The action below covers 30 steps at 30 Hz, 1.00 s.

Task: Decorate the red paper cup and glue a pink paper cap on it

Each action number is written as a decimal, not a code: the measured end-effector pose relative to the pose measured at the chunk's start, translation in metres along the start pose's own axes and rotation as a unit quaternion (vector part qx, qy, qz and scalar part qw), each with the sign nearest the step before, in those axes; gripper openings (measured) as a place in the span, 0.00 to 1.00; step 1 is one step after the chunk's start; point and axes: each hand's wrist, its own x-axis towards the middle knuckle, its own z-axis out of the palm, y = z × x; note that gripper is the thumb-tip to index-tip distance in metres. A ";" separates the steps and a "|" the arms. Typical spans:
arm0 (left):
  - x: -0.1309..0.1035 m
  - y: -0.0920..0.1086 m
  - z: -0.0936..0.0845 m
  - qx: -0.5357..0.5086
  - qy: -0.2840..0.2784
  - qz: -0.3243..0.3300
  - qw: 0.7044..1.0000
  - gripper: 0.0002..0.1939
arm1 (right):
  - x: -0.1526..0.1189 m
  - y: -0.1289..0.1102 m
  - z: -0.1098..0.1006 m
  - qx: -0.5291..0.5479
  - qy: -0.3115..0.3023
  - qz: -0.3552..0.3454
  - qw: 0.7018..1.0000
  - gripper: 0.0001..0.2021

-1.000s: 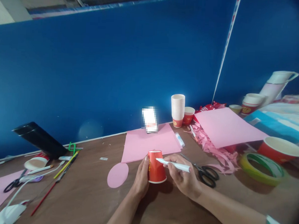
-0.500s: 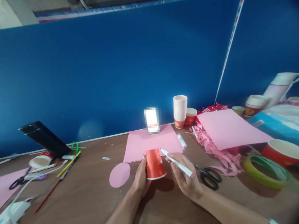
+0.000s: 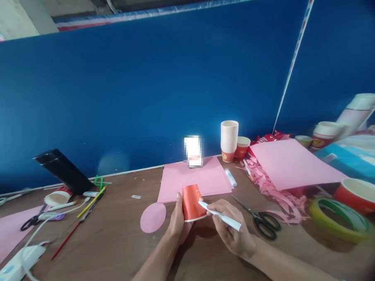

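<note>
My left hand (image 3: 178,223) is wrapped round the left side of a red paper cup (image 3: 193,203), held upside down with its white rim at the bottom. In my right hand (image 3: 233,231) is a white pen (image 3: 226,219), gripped between thumb and fingers, its tip at the cup's right side. Whether the tip touches the cup I cannot tell. Beyond the cup lie stacked pink sheets (image 3: 192,176), and a pink paper oval (image 3: 153,217) is left of my left hand. Black-handled scissors (image 3: 266,224) lie just right of my right hand.
Stacked paper cups (image 3: 229,138) stand by the blue partition (image 3: 146,85). Rightward are pink paper shreds (image 3: 263,181), a yellow-green tape roll (image 3: 314,220) and a white jug (image 3: 358,110). Leftward lie a black box (image 3: 63,170), a red brush (image 3: 65,241) and a white power strip (image 3: 20,265).
The pen in my right hand has moved down, its tip now at the cup's side instead of near its top edge. The scissors' blades now show. The view has shifted slightly.
</note>
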 end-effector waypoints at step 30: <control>0.002 -0.013 -0.011 0.121 0.025 0.071 0.990 0.30 | -0.001 0.009 0.005 0.013 0.021 0.024 0.999 0.11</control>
